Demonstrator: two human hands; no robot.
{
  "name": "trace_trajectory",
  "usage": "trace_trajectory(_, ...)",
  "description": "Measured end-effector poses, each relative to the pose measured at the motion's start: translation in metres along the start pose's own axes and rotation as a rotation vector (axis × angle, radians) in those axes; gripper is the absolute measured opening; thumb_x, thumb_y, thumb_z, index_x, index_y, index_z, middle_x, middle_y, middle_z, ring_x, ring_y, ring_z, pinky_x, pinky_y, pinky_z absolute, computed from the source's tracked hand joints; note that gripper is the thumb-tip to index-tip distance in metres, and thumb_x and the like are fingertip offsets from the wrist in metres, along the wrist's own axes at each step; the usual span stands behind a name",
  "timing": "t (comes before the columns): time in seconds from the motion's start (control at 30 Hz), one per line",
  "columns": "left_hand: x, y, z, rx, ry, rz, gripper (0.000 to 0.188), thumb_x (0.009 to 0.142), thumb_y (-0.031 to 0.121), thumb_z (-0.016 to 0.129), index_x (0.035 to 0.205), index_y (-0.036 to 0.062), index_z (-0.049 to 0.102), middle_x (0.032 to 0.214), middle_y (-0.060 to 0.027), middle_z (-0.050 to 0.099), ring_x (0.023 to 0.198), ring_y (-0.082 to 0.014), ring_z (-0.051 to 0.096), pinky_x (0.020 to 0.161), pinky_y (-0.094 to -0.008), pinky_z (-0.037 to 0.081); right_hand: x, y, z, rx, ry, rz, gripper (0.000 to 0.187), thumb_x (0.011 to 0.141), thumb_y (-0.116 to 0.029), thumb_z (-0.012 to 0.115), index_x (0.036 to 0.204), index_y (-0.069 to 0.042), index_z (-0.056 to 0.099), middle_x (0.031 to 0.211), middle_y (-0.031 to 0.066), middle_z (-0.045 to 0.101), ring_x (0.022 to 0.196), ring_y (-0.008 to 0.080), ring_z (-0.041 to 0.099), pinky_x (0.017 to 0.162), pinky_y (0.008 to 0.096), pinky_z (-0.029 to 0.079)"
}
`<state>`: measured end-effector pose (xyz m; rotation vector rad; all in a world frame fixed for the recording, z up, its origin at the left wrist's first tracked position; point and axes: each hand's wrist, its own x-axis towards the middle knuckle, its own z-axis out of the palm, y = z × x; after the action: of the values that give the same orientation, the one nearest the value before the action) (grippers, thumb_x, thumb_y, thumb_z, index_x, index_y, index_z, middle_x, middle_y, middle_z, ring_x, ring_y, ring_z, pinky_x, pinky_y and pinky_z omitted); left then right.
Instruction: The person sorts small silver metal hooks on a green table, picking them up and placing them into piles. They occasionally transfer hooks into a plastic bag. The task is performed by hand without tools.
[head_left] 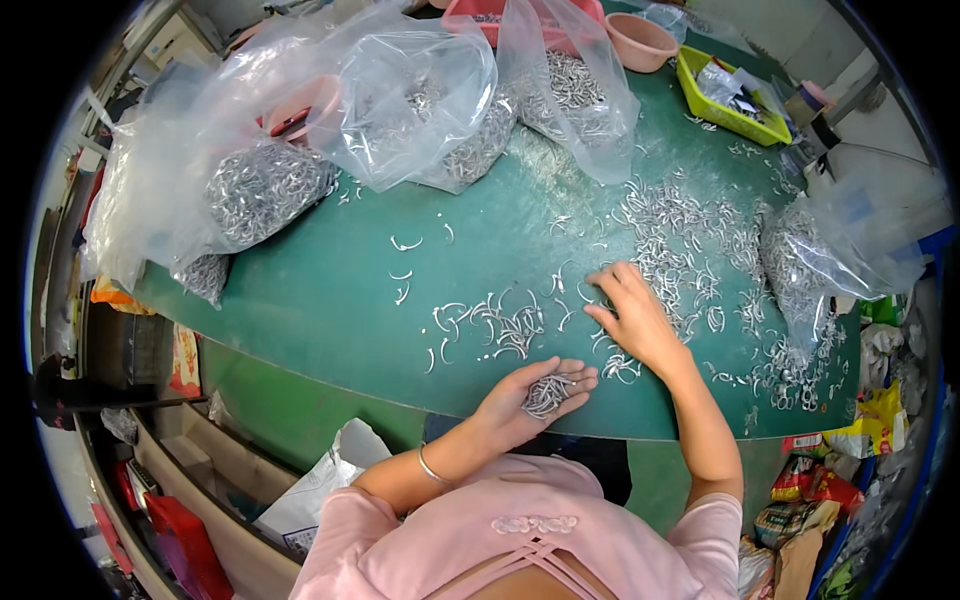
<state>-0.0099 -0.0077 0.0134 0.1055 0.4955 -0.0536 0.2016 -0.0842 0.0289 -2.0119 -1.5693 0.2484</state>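
My left hand (507,408) is palm up near the table's front edge, cupped under a small heap of curved silver metal pieces (548,397). To its right, my right hand (640,322) reaches palm down over the table, thumb and forefinger bent and apart, with no piece visible between them. Beside its fingers lie scattered metal pieces of the same kind, and a dense spread of them (665,235) covers the table beyond and to the right. A looser cluster (510,325) rests on the green table (330,280) just past my left hand.
Clear plastic bags of metal pieces stand at the far left (262,190), far middle (570,90) and right (800,260). Behind are a pink basin (640,43) and a yellow-green basket (735,98) with packets. Drawers (205,480) flank me at left, colourful packages (810,485) at right.
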Motion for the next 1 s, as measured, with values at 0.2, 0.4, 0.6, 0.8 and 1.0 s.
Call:
trace_trajectory(0.2,0.029,0.044,-0.010,-0.234,-0.226,-0.063,0.038,0.104,0.032,0.045,0.075,0.0092,0.053,0.070,-0.0028,0.042,0.062,-0.0132,0.039,0.054,-0.0251,0.035,0.020,0.032,-0.024,0.161,-0.176,0.185,0.016,0.082,-0.002,0.069,0.098,0.000,0.063,0.091,0.0116,0.059,0.086,0.0262,0.059,0.075,0.0355,0.048)
trace_trajectory(0.4,0.028,0.043,0.002,-0.197,-0.177,-0.074,0.033,0.105,0.031,0.042,0.088,0.0074,0.058,0.071,-0.0020,0.039,0.059,-0.0114,0.034,0.050,-0.0235,0.030,0.029,0.037,-0.022,-0.157,0.063,0.205,0.044,0.084,-0.019,0.074,0.122,-0.003,0.058,0.129,0.0170,0.051,0.122,0.0356,0.046,0.102,0.0458,0.039)
trace_trajectory(0.6,0.025,0.044,0.004,-0.104,-0.006,-0.018,0.032,0.102,0.026,0.047,0.121,0.0012,0.058,0.090,-0.0075,0.057,0.080,-0.0187,0.053,0.071,-0.0315,0.047,-0.001,0.005,-0.010,-0.268,-0.209,0.123,0.054,0.083,-0.022,0.073,0.132,-0.007,0.056,0.146,0.0180,0.041,0.142,0.0417,0.028,0.113,0.0570,0.027)
trace_trajectory(0.8,0.023,0.053,-0.005,-0.130,-0.170,-0.010,0.047,0.098,0.017,0.047,0.139,-0.0055,0.044,0.141,-0.0219,0.049,0.132,-0.0341,0.047,0.112,-0.0430,0.039,-0.041,0.029,-0.042,-0.068,-0.056,0.082,0.021,0.078,-0.004,0.072,0.099,-0.004,0.068,0.121,0.0128,0.061,0.123,0.0337,0.053,0.101,0.0454,0.041)
trace_trajectory(1.0,0.030,0.052,0.014,-0.112,-0.165,-0.004,0.051,0.097,0.016,0.046,0.142,-0.0078,0.039,0.151,-0.0248,0.036,0.142,-0.0350,0.035,0.118,-0.0453,0.029,-0.032,0.043,-0.046,-0.148,0.211,0.347,0.025,0.081,-0.003,0.071,0.104,-0.001,0.061,0.110,0.0161,0.058,0.105,0.0357,0.055,0.091,0.0419,0.044)
